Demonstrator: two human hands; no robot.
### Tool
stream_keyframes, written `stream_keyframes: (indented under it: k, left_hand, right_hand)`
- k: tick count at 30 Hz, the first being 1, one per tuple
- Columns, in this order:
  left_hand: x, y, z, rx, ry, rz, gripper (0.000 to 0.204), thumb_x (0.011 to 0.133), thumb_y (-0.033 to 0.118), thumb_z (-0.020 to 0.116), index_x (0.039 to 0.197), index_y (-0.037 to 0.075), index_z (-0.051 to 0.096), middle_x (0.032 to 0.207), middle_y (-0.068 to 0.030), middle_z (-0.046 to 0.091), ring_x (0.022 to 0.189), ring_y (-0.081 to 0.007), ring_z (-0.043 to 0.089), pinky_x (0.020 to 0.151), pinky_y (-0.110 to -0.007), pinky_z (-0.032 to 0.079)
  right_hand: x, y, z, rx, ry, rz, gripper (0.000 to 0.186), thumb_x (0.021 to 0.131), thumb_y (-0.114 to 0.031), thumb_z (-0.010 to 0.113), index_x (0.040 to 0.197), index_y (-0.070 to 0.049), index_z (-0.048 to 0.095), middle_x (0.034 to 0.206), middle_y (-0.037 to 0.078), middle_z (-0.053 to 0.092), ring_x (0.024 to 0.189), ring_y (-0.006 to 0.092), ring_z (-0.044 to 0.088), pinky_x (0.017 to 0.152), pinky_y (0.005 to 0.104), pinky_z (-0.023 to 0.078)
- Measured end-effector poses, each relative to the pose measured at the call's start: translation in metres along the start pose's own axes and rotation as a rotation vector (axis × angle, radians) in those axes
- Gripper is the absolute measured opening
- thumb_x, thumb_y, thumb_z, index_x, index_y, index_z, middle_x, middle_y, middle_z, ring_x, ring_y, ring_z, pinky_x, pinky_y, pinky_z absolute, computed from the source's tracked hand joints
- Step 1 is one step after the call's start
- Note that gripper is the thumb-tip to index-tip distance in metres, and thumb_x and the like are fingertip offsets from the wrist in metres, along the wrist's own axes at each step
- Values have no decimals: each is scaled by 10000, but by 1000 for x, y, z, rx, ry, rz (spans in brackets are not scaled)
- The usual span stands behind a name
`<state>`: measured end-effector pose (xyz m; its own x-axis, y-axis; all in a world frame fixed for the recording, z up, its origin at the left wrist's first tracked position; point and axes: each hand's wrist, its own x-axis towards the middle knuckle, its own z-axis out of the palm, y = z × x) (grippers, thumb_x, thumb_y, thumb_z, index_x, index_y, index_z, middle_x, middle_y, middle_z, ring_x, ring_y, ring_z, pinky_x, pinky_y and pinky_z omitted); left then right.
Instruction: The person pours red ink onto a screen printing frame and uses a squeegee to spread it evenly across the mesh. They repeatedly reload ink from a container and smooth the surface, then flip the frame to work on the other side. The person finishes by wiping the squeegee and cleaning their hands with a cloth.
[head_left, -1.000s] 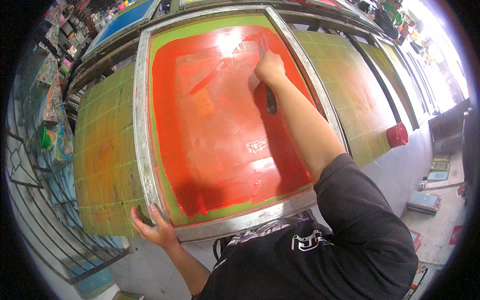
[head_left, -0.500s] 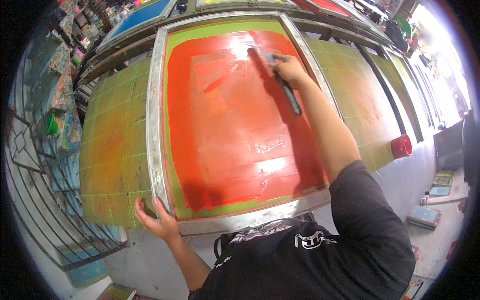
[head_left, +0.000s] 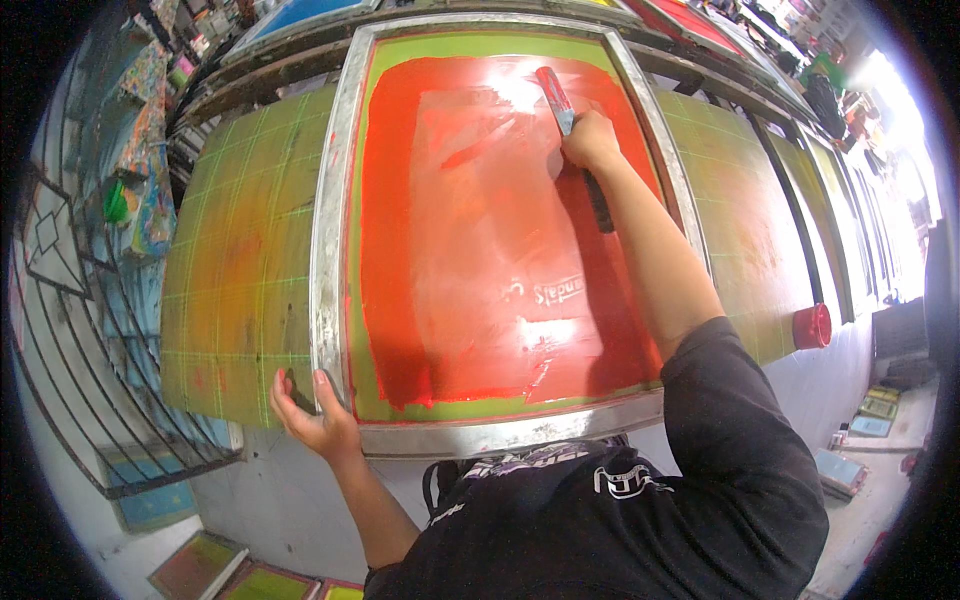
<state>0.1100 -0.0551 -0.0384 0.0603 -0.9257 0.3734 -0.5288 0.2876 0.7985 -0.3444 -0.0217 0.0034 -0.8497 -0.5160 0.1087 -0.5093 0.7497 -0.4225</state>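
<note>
My right hand (head_left: 592, 140) grips a putty knife (head_left: 567, 120) with a dark handle and a red-smeared blade. The knife is over the far right part of a printing screen, its blade angled toward the far edge. Red ink (head_left: 395, 250) coats the screen's mesh, thick along the left and thinner in the middle. Around the mesh runs a silver metal frame (head_left: 520, 438). At its near left corner, my left hand (head_left: 322, 425) stands with fingers apart, the thumb against or just beside the frame; contact is unclear.
Yellow-green boards with grid lines lie left (head_left: 240, 250) and right (head_left: 725, 200) of the screen. A red round container (head_left: 812, 326) sits near the right board's edge. Metal railing (head_left: 75, 330) curves at the left. More screens, one blue (head_left: 300, 25), lie at the far side.
The putty knife has turned, its blade swinging from broadside to narrow and pointing more toward the far edge. My left hand stays by the corner. The whole view has shifted slightly.
</note>
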Motion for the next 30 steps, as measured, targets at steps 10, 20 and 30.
stream_keyframes:
  k: [10,20,30]
  left_hand:
    - [0,5,-1,60,5,5,442,793,193,610,1143,-32,459,1121,-166,476,1038,-284,459,910,-387,350]
    - [1,5,-1,70,6,32,455,796,206,617,1142,-41,457,1124,-176,472,1024,-285,474,902,-379,363]
    - [2,5,0,-1,21,45,466,782,201,635,1128,-57,458,1080,-182,484,1004,-289,475,877,-375,370]
  right_hand:
    - [-6,-51,20,-127,-171,-238,225,696,-153,565,868,-32,642,881,220,616,839,339,607,746,391,475]
    - [-19,-96,31,-77,-299,-292,229,694,-122,546,888,-38,634,909,222,611,869,352,594,766,392,468]
    - [-20,-91,12,10,-450,-384,291,731,-180,610,1008,-92,620,945,155,627,877,283,603,752,361,461]
